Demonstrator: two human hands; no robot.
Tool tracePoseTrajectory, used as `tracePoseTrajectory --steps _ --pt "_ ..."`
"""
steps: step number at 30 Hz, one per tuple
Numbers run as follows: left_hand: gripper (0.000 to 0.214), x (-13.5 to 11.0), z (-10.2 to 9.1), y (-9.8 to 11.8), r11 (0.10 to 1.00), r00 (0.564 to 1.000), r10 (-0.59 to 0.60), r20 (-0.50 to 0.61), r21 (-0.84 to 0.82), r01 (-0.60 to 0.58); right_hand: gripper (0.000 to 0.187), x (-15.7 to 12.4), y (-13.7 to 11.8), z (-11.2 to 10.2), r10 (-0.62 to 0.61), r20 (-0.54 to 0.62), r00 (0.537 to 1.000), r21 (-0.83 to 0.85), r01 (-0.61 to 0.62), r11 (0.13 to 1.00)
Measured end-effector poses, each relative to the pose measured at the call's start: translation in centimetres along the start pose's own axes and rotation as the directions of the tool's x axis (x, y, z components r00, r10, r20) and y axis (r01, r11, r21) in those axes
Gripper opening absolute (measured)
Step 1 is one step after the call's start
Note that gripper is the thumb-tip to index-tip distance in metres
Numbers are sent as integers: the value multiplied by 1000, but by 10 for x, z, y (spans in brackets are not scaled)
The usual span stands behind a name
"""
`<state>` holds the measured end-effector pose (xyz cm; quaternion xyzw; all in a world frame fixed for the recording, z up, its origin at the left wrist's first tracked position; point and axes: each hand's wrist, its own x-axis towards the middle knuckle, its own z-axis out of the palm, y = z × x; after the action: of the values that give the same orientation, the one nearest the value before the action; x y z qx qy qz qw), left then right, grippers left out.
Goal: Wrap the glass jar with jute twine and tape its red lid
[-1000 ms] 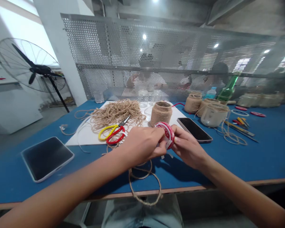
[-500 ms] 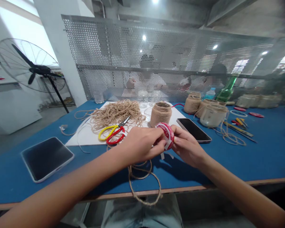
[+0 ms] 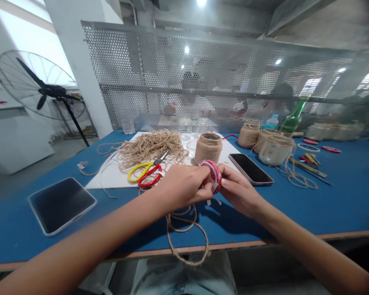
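Observation:
Between my two hands is a red and white roll of tape [image 3: 215, 174], tilted on its edge above the table. My left hand [image 3: 189, 182] is closed, its fingers hooked into the roll's near side. The thumb and fingers of my right hand [image 3: 238, 188] pinch the roll's right rim. Pale strips of tape [image 3: 215, 201] hang below the roll. Just behind it stands a twine-wrapped jar [image 3: 208, 147]. Scissors [image 3: 149, 170] with one yellow and one red handle lie left of my left hand, and a loop of twine [image 3: 187, 241] hangs over the table's front edge.
A heap of twine [image 3: 153, 147] lies on a white board [image 3: 103, 178]. Phones lie on both sides, a tablet-like dark one [image 3: 62, 206] and a black one [image 3: 250, 168]. More wrapped jars [image 3: 249, 134] and a green bottle [image 3: 293, 116] stand right. People sit behind a perforated screen [image 3: 135, 61].
The roll of tape has shifted slightly left and turned a little in my hands. My right hand has moved left with it; the rest of the table looks the same.

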<state>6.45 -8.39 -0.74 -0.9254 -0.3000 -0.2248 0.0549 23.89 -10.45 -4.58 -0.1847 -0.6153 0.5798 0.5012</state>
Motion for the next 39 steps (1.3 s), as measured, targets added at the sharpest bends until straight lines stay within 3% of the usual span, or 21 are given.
tracePoseTrajectory --steps 10,19,29,39 --pt "14 -1 4 -3 999 997 50 -63 12 -50 11 -2 1 0 12 -21 1000 -50 -13 999" --pt "14 -4 -6 -3 992 994 111 21 -68 -109 15 0 -3 1 11 -33 999 -21 -12 1000" --pt "16 -2 -3 -3 994 995 99 5 -39 -99 15 -1 -1 -1 3 -35 999 -83 -6 997" --pt "15 -2 10 -6 991 979 133 -152 26 -131 15 -1 -1 0 8 -50 999 -84 -12 996"
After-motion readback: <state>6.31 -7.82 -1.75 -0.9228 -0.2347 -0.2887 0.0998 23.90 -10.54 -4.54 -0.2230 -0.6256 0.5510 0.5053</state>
